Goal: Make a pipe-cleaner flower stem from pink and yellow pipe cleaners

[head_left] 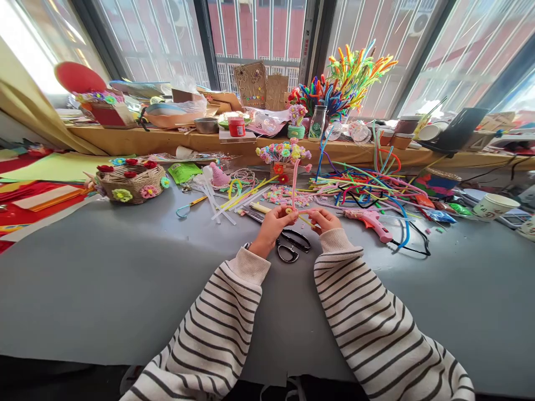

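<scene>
My left hand (pixel 276 224) is closed in a pinch around a pink pipe cleaner (pixel 294 186), one length of which stands straight up above the fingers. A small yellow piece shows at the left fingertips. To its right, my right hand (pixel 326 221) pinches the other pink end, which runs sideways between the hands. A thin yellow strand slants down beside the right fingers. Beneath both hands lie black-handled scissors (pixel 292 245) on the grey table (pixel 167 289), their blades partly hidden by my left hand.
A pink glue gun (pixel 374 223) lies right of my hands, before a heap of pipe cleaners (pixel 371 186). Clear glue sticks (pixel 219 209) and a small hook tool (pixel 190 207) are at left. A woven basket (pixel 131 184) and a flower-topped box (pixel 282 170) stand farther back.
</scene>
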Demonstrator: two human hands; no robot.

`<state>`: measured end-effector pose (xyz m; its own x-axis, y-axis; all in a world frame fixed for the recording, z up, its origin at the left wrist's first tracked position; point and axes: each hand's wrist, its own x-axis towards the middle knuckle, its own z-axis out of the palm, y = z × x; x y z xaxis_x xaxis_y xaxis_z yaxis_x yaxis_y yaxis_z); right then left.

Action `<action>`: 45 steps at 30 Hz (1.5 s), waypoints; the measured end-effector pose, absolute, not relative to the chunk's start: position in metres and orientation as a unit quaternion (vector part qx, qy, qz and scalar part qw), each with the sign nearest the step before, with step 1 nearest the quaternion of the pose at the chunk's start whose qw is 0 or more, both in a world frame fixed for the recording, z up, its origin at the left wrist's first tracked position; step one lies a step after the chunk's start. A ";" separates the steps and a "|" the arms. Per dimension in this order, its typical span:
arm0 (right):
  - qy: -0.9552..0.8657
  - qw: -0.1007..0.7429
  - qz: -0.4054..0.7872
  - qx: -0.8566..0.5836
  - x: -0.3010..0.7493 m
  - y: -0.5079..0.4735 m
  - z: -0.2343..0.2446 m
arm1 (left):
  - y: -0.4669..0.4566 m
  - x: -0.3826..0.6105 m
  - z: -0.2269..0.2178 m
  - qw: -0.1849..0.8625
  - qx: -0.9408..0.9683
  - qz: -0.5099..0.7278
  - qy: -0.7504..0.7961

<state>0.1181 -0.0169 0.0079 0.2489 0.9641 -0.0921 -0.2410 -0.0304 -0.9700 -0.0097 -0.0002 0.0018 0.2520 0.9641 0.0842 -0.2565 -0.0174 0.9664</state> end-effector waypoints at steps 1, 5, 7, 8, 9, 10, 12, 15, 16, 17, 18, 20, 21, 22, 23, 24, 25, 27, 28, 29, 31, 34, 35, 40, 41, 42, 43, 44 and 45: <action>-0.353 0.599 0.501 -0.515 0.118 -0.017 0.008 | -0.001 -0.010 0.003 0.603 0.507 0.501 0.357; -0.368 0.594 0.494 -0.517 0.120 -0.015 0.005 | -0.002 -0.009 0.005 0.597 0.499 0.508 0.370; -0.382 0.592 0.485 -0.517 0.123 -0.014 0.003 | -0.001 -0.010 0.005 0.597 0.502 0.506 0.367; -0.392 0.591 0.480 -0.517 0.125 -0.014 0.003 | 0.000 -0.011 0.005 0.597 0.507 0.502 0.367; -0.404 0.589 0.473 -0.515 0.127 -0.013 0.002 | 0.001 -0.012 0.005 0.598 0.515 0.492 0.368; -0.418 0.587 0.465 -0.513 0.129 -0.013 0.001 | 0.002 -0.014 0.005 0.600 0.525 0.479 0.368; -0.446 0.582 0.453 -0.507 0.132 -0.012 0.000 | 0.003 -0.018 0.006 0.608 0.555 0.437 0.363; -0.491 0.567 0.442 -0.492 0.133 -0.012 0.000 | 0.003 -0.025 0.010 0.626 0.608 0.357 0.333; -0.508 0.559 0.438 -0.486 0.133 -0.012 0.000 | 0.002 -0.026 0.011 0.633 0.622 0.332 0.319; -0.525 0.553 0.433 -0.481 0.132 -0.013 -0.001 | 0.001 -0.028 0.012 0.640 0.633 0.310 0.307; -0.538 0.548 0.428 -0.476 0.131 -0.013 -0.001 | 0.001 -0.029 0.012 0.646 0.638 0.294 0.299; -0.538 0.550 0.424 -0.478 0.129 -0.013 -0.001 | 0.000 -0.029 0.013 0.655 0.629 0.290 0.302; -0.530 0.555 0.419 -0.486 0.128 -0.013 -0.001 | 0.000 -0.029 0.013 0.657 0.615 0.303 0.315; -0.522 0.558 0.411 -0.497 0.128 -0.013 -0.001 | 0.001 -0.028 0.013 0.657 0.594 0.324 0.332; -0.517 0.559 0.400 -0.510 0.128 -0.012 -0.001 | 0.001 -0.027 0.012 0.655 0.571 0.350 0.350; -0.519 0.555 0.391 -0.519 0.128 -0.012 0.000 | 0.002 -0.027 0.012 0.652 0.548 0.376 0.365; -0.531 0.545 0.386 -0.522 0.128 -0.012 0.000 | 0.003 -0.026 0.011 0.649 0.529 0.399 0.375; -0.566 0.519 0.389 -0.508 0.128 -0.013 0.001 | 0.004 -0.026 0.010 0.641 0.502 0.434 0.385; -0.583 0.509 0.396 -0.494 0.127 -0.014 0.001 | 0.005 -0.026 0.010 0.638 0.494 0.446 0.389; -0.596 0.503 0.403 -0.479 0.126 -0.015 0.002 | 0.005 -0.026 0.010 0.636 0.489 0.452 0.391; -0.601 0.504 0.410 -0.465 0.124 -0.017 0.003 | 0.004 -0.026 0.010 0.635 0.484 0.454 0.395; -0.570 0.530 0.410 -0.476 0.123 -0.017 0.003 | 0.001 -0.025 0.012 0.644 0.504 0.426 0.388; -0.555 0.540 0.416 -0.477 0.123 -0.017 0.003 | 0.000 -0.024 0.012 0.649 0.518 0.407 0.381; -0.484 0.560 0.500 -0.449 0.126 -0.012 0.000 | -0.002 -0.023 0.013 0.669 0.579 0.329 0.330; -0.478 0.565 0.499 -0.451 0.126 -0.012 -0.001 | -0.002 -0.024 0.012 0.667 0.577 0.333 0.334; -0.479 0.572 0.485 -0.456 0.126 -0.011 -0.002 | -0.001 -0.024 0.011 0.663 0.569 0.343 0.345; -0.485 0.578 0.464 -0.464 0.125 -0.011 -0.003 | 0.000 -0.024 0.011 0.658 0.556 0.358 0.360; -0.496 0.581 0.438 -0.475 0.125 -0.011 -0.003 | 0.000 -0.024 0.010 0.654 0.537 0.377 0.376; -0.513 0.579 0.409 -0.484 0.124 -0.012 -0.004 | 0.001 -0.025 0.010 0.652 0.515 0.399 0.387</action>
